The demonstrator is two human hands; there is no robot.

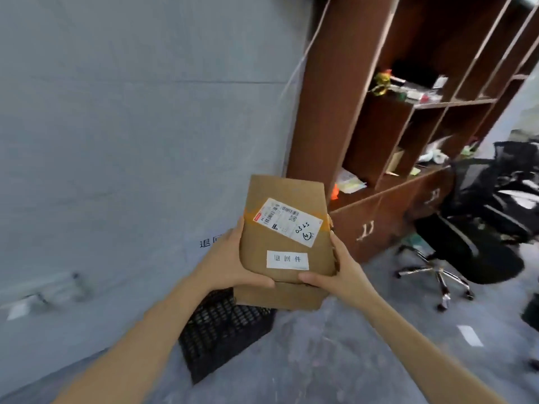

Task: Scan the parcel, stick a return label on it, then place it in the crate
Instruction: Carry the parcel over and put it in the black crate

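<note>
A brown cardboard parcel is held up in front of me by both hands. It carries a white shipping label with barcodes and below it a small white return label with black characters. My left hand grips its left edge and near corner. My right hand grips its right edge and near corner. A black mesh crate sits on the floor directly below the parcel, partly hidden by it and by my left forearm.
A grey table surface fills the left, with a blurred object near its edge. A brown shelf unit with cupboards stands at right. A black office chair is on the grey floor beyond.
</note>
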